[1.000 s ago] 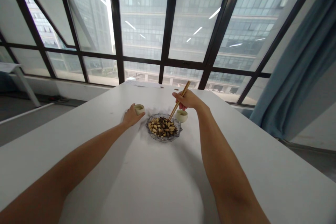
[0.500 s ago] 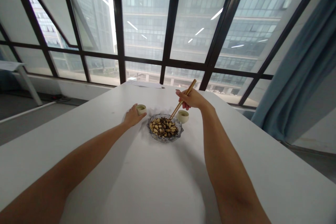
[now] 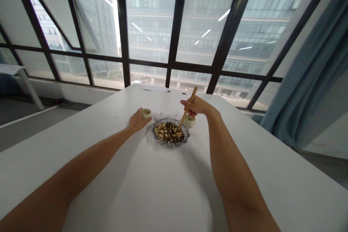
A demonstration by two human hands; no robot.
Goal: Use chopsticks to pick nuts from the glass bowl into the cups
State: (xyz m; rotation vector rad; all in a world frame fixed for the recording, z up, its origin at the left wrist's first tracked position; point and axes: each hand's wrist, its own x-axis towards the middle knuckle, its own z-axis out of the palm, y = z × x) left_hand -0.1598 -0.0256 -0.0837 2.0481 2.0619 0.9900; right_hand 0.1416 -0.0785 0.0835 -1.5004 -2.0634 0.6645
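My right hand [image 3: 196,106] grips a pair of wooden chopsticks [image 3: 192,96], slanted down to the left. Their tips are among the peanuts and dark seeds [image 3: 167,130] heaped in a clear glass dish [image 3: 172,145] with a jagged rim. Left of the dish, my left hand [image 3: 137,120] is wrapped around a small pale green cup [image 3: 146,115] standing on the table. A second pale cup [image 3: 190,121] sits right of the dish, partly hidden behind my right hand. Whether the chopstick tips pinch a piece is too small to tell.
The white table [image 3: 146,188] reaches toward the windows. At its far edge lie a white sheet [image 3: 152,87] and a small brown round thing [image 3: 184,93]. A blue curtain [image 3: 304,90] hangs at the right. Another white table [image 3: 12,69] stands at far left.
My right hand has moved slightly left and down, bringing the chopstick tips deeper into the right side of the heap. It now covers part of the right cup. My left hand stays still.
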